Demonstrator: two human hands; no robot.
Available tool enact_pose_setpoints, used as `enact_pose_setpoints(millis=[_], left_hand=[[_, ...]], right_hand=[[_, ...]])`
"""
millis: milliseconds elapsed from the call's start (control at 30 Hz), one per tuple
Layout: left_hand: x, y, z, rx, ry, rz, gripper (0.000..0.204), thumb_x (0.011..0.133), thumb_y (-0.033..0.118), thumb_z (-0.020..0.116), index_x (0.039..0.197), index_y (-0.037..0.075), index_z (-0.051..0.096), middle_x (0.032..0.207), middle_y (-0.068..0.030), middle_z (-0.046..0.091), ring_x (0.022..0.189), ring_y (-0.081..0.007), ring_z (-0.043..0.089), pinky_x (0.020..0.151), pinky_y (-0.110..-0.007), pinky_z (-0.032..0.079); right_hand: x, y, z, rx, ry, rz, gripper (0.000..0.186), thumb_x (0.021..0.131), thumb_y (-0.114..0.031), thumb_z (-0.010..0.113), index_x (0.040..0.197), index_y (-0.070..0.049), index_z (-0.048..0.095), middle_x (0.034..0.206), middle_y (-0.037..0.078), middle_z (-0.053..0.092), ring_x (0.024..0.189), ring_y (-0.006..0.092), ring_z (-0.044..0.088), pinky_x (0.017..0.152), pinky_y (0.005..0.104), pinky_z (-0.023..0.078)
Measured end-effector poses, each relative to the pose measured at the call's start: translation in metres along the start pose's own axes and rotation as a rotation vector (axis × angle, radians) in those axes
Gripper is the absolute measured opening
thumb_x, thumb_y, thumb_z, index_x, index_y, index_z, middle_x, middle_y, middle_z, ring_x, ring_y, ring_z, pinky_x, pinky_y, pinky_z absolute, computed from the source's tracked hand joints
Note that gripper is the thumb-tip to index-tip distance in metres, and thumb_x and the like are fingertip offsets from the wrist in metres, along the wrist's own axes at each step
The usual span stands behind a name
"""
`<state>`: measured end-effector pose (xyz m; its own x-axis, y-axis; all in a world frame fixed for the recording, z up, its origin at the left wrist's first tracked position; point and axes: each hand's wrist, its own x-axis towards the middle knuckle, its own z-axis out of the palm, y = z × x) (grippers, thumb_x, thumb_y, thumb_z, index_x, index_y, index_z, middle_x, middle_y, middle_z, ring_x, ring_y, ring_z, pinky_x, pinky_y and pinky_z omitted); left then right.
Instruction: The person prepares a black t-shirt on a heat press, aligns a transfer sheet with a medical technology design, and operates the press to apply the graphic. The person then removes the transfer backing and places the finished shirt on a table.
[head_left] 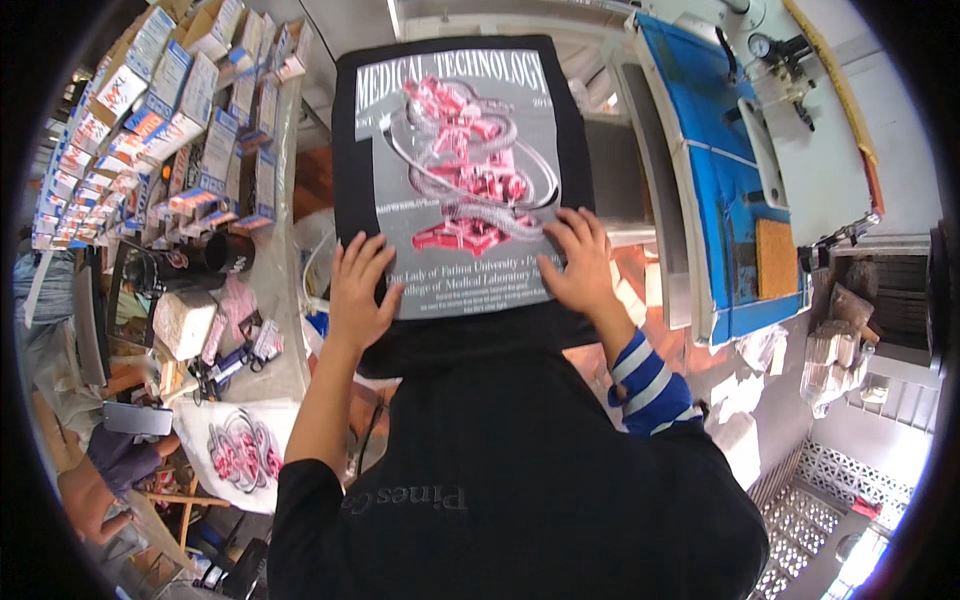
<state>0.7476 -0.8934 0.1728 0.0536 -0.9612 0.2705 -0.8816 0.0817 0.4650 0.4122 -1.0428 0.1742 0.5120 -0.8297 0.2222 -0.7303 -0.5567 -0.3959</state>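
Observation:
A black garment (575, 150) lies stretched over a flat board in front of me, its lower part loose toward my body. On it sits a large grey printed panel (400, 230) with white lettering and a red-and-silver coiled design. My left hand (365, 285) rests flat at the panel's lower left edge, fingers spread. Across from it, my right hand (580, 262) lies on the lower right edge, fingers apart and thumb pointing inward. Neither hand grips anything. A blue-and-white striped band (645, 380) covers part of my right forearm.
Stacked cartons (165, 120) fill the left side. Below them, a cluttered table holds a whitish block (185, 322). A white sheet (215, 440) bears a similar red design. At lower left is a person (90, 490) near a phone (138, 419). Rightward stands a blue-covered board (700, 170) with a gauge (760, 45) beyond.

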Motion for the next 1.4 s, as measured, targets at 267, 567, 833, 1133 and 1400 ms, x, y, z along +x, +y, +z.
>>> enact_pose_setpoints(millis=[267, 567, 833, 1133, 1400], left_hand=[[0.01, -0.068, 0.009, -0.489, 0.308, -0.6, 0.032, 0.097, 0.028, 0.067, 0.112, 0.001, 0.07, 0.112, -0.0123, 0.068, 0.1, -0.0236, 0.065, 0.086, -0.035, 0.051], [-0.051, -0.096, 0.001, -1.3, -0.039, -0.903, 0.021, 0.102, 0.027, 0.067, 0.098, 0.007, 0.067, 0.082, 0.0042, 0.069, 0.06, -0.0053, 0.056, 0.057, -0.021, 0.048], [-0.086, -0.118, -0.003, -1.293, -0.003, -0.855, 0.035, 0.097, 0.023, 0.074, 0.12, -0.002, 0.067, 0.097, -0.0005, 0.07, 0.075, -0.0068, 0.061, 0.067, -0.022, 0.049], [-0.066, -0.098, -0.017, -1.188, 0.073, -0.829, 0.024, 0.092, 0.015, 0.079, 0.109, -0.002, 0.074, 0.083, -0.0003, 0.068, 0.07, -0.0072, 0.059, 0.065, -0.023, 0.047], [-0.07, -0.096, -0.014, -1.195, 0.101, -0.89, 0.023, 0.095, 0.014, 0.076, 0.11, -0.002, 0.071, 0.087, -0.0006, 0.068, 0.075, -0.0087, 0.06, 0.069, -0.023, 0.048]], right_hand=[[0.008, 0.053, -0.005, 0.423, 0.071, 0.896, 0.029, 0.093, -0.019, 0.073, 0.117, -0.004, 0.07, 0.114, 0.013, 0.073, 0.107, 0.0268, 0.068, 0.093, 0.0386, 0.053], [-0.039, 0.092, -0.023, 1.165, -0.074, 0.963, 0.017, 0.1, -0.015, 0.068, 0.111, -0.002, 0.066, 0.095, 0.003, 0.067, 0.086, 0.0144, 0.064, 0.08, 0.0295, 0.052], [-0.052, 0.098, -0.031, 1.149, -0.004, 0.889, 0.03, 0.093, -0.01, 0.075, 0.121, -0.005, 0.062, 0.103, 0.003, 0.068, 0.086, 0.0124, 0.065, 0.072, 0.0266, 0.053], [-0.066, 0.104, -0.019, 1.263, 0.122, 0.894, 0.026, 0.095, -0.005, 0.072, 0.12, -0.006, 0.062, 0.097, -0.001, 0.069, 0.08, 0.0082, 0.063, 0.068, 0.0234, 0.049], [-0.066, 0.105, -0.022, 1.267, 0.115, 0.899, 0.023, 0.095, -0.005, 0.072, 0.116, -0.007, 0.063, 0.098, 0.0, 0.069, 0.081, 0.0085, 0.065, 0.068, 0.0226, 0.049]])
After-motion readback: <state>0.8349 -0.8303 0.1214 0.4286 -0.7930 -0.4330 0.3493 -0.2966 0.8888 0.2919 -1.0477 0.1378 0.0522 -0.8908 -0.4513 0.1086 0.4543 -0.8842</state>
